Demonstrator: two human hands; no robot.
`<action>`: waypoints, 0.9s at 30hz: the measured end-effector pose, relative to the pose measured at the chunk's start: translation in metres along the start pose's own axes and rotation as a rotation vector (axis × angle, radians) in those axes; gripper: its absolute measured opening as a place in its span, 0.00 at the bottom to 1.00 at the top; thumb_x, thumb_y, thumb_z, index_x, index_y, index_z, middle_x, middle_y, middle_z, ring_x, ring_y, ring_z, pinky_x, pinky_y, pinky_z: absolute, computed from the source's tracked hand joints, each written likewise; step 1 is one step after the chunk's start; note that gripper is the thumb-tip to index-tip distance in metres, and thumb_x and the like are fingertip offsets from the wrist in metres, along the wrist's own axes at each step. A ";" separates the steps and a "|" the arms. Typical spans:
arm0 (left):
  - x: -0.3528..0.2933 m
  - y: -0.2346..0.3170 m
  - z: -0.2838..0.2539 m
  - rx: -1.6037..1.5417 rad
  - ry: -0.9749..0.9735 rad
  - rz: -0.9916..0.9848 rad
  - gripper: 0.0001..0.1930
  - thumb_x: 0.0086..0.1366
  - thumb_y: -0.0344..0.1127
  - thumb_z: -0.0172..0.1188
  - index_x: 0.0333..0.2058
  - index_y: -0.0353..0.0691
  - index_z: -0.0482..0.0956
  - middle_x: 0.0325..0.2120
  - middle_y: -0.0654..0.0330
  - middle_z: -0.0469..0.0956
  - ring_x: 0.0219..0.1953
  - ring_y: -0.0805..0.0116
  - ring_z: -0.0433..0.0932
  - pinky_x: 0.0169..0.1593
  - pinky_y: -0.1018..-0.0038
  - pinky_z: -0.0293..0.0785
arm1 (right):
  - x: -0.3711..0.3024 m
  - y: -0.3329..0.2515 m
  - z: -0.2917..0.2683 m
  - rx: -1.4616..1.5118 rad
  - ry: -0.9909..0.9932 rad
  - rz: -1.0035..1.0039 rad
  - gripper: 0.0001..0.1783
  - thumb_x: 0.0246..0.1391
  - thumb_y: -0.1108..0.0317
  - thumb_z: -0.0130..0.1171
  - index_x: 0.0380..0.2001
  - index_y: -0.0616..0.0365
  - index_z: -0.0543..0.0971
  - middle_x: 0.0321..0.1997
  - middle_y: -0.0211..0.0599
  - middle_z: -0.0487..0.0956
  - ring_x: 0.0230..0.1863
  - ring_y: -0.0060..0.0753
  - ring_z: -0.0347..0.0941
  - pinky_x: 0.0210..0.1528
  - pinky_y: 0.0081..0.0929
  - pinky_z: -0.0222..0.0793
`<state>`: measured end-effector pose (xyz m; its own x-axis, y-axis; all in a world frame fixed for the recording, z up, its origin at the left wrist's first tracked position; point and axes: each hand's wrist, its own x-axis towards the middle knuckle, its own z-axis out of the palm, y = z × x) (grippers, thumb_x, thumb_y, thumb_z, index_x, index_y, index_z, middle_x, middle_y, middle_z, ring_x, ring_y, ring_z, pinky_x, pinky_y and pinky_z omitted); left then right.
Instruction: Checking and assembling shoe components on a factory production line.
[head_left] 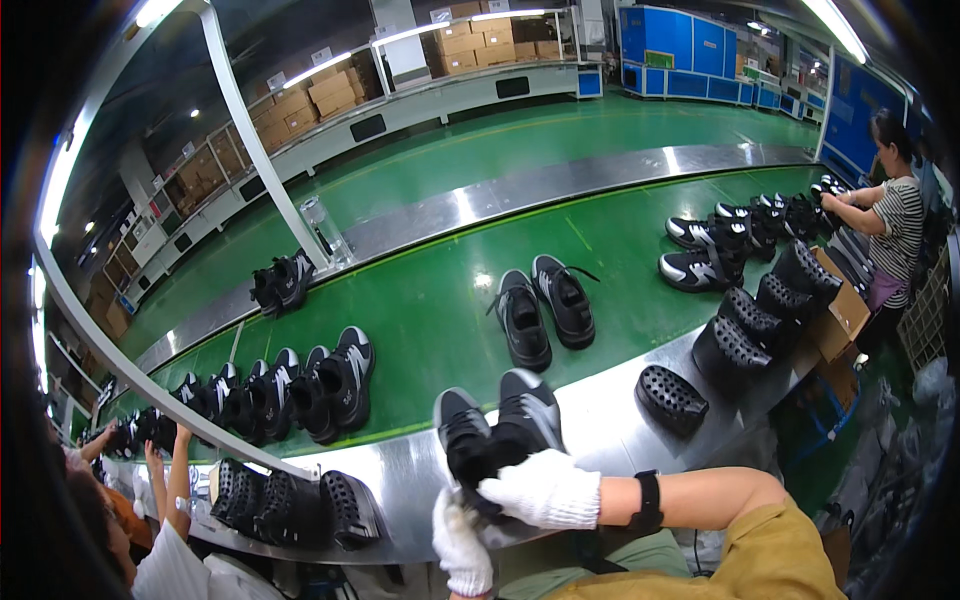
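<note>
Just in front of me, a pair of dark sneakers stands at the steel ledge, toes pointing away: a left sneaker [462,425] and a right sneaker [530,405] with a grey toe. My right hand [548,490], in a white knit glove, reaches in from the right and is closed at the heel end of the pair. Below it, my left hand [460,545], gloved too, has its fingers bent in near the left sneaker's heel. What the left fingers hold, if anything, is hidden. Another pair of dark sneakers [548,310] rests on the green belt ahead, laces loose.
The steel ledge [610,435] borders the green belt [430,310]. Black shoe-shaped pieces with holes [672,398] stand on it at both sides. Sneakers [345,380] line the belt at left, more [700,265] at right. A striped-shirted co-worker [900,220] works far right; others' arms [178,480] reach in left.
</note>
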<state>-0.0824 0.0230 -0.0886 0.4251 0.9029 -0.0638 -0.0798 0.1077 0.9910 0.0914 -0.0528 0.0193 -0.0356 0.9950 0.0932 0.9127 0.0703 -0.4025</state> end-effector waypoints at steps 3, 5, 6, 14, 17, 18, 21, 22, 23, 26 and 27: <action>0.012 -0.017 -0.020 0.059 0.217 -0.078 0.27 0.74 0.44 0.49 0.63 0.30 0.66 0.51 0.47 0.78 0.46 0.56 0.82 0.48 0.63 0.79 | 0.053 0.015 0.009 0.001 0.205 -0.069 0.08 0.58 0.64 0.52 0.37 0.53 0.77 0.30 0.47 0.80 0.31 0.52 0.80 0.32 0.47 0.75; 0.020 -0.026 -0.032 0.184 0.129 0.076 0.27 0.75 0.44 0.48 0.63 0.28 0.66 0.51 0.49 0.78 0.47 0.62 0.79 0.48 0.68 0.77 | 0.102 0.032 0.015 0.042 0.204 0.002 0.08 0.59 0.62 0.56 0.40 0.52 0.76 0.29 0.47 0.78 0.30 0.52 0.79 0.31 0.46 0.75; 0.021 -0.030 -0.034 0.158 0.142 0.056 0.24 0.74 0.37 0.50 0.62 0.27 0.67 0.49 0.49 0.79 0.47 0.63 0.79 0.49 0.69 0.77 | 0.125 0.043 0.015 -0.037 0.271 0.032 0.09 0.59 0.62 0.56 0.40 0.52 0.75 0.31 0.48 0.78 0.30 0.53 0.79 0.32 0.47 0.75; 0.021 -0.023 -0.044 0.461 0.027 0.138 0.21 0.74 0.31 0.52 0.62 0.27 0.68 0.58 0.44 0.74 0.60 0.54 0.73 0.62 0.65 0.70 | 0.085 0.144 -0.062 -0.227 0.372 0.561 0.27 0.56 0.48 0.60 0.55 0.46 0.73 0.46 0.55 0.76 0.44 0.59 0.78 0.46 0.51 0.76; 0.026 -0.018 -0.043 0.572 -0.031 0.272 0.23 0.74 0.32 0.54 0.63 0.28 0.67 0.58 0.44 0.74 0.60 0.53 0.73 0.62 0.64 0.69 | 0.058 0.171 -0.073 -0.102 0.134 0.766 0.43 0.47 0.38 0.66 0.65 0.40 0.69 0.57 0.63 0.72 0.57 0.64 0.73 0.59 0.49 0.71; 0.029 -0.017 -0.041 0.566 -0.049 0.268 0.25 0.73 0.33 0.55 0.65 0.29 0.65 0.58 0.44 0.74 0.60 0.55 0.73 0.62 0.65 0.70 | 0.059 0.175 -0.069 -0.005 0.073 0.721 0.45 0.45 0.36 0.67 0.65 0.39 0.70 0.63 0.63 0.68 0.61 0.65 0.70 0.63 0.48 0.69; 0.033 -0.013 -0.027 0.462 -0.014 0.167 0.23 0.72 0.33 0.53 0.61 0.25 0.68 0.48 0.48 0.79 0.49 0.62 0.80 0.53 0.69 0.76 | 0.080 0.170 -0.048 -0.092 0.071 0.678 0.33 0.50 0.43 0.66 0.58 0.43 0.78 0.58 0.59 0.70 0.54 0.63 0.75 0.58 0.48 0.73; 0.033 -0.011 -0.020 0.381 0.032 0.154 0.20 0.67 0.31 0.58 0.56 0.26 0.73 0.43 0.43 0.82 0.46 0.53 0.83 0.53 0.62 0.77 | 0.091 0.166 -0.045 -0.155 0.078 0.671 0.26 0.53 0.48 0.65 0.54 0.45 0.80 0.55 0.58 0.70 0.50 0.60 0.77 0.54 0.48 0.74; 0.033 -0.007 -0.014 0.396 0.051 0.139 0.20 0.67 0.31 0.58 0.56 0.26 0.73 0.43 0.43 0.82 0.46 0.53 0.83 0.53 0.62 0.77 | 0.097 0.161 -0.045 -0.164 0.076 0.673 0.23 0.54 0.51 0.64 0.51 0.47 0.81 0.54 0.58 0.72 0.49 0.58 0.77 0.53 0.48 0.75; 0.035 0.006 0.000 0.509 -0.055 0.252 0.21 0.69 0.34 0.56 0.57 0.28 0.73 0.46 0.40 0.80 0.48 0.46 0.81 0.55 0.59 0.75 | 0.088 0.126 -0.052 -0.214 0.104 0.594 0.20 0.53 0.52 0.63 0.46 0.50 0.82 0.46 0.58 0.78 0.47 0.57 0.78 0.51 0.46 0.75; 0.035 0.010 0.005 0.501 -0.060 0.295 0.21 0.69 0.34 0.56 0.57 0.28 0.73 0.46 0.40 0.80 0.48 0.46 0.81 0.55 0.59 0.75 | 0.077 0.110 -0.054 -0.163 0.083 0.558 0.19 0.53 0.52 0.61 0.42 0.52 0.82 0.45 0.58 0.79 0.46 0.57 0.78 0.50 0.47 0.75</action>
<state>-0.0638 0.0535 -0.0802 0.5011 0.8381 0.2158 0.2273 -0.3681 0.9016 0.2111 0.0274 0.0317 0.4947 0.8689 -0.0190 0.8350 -0.4813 -0.2666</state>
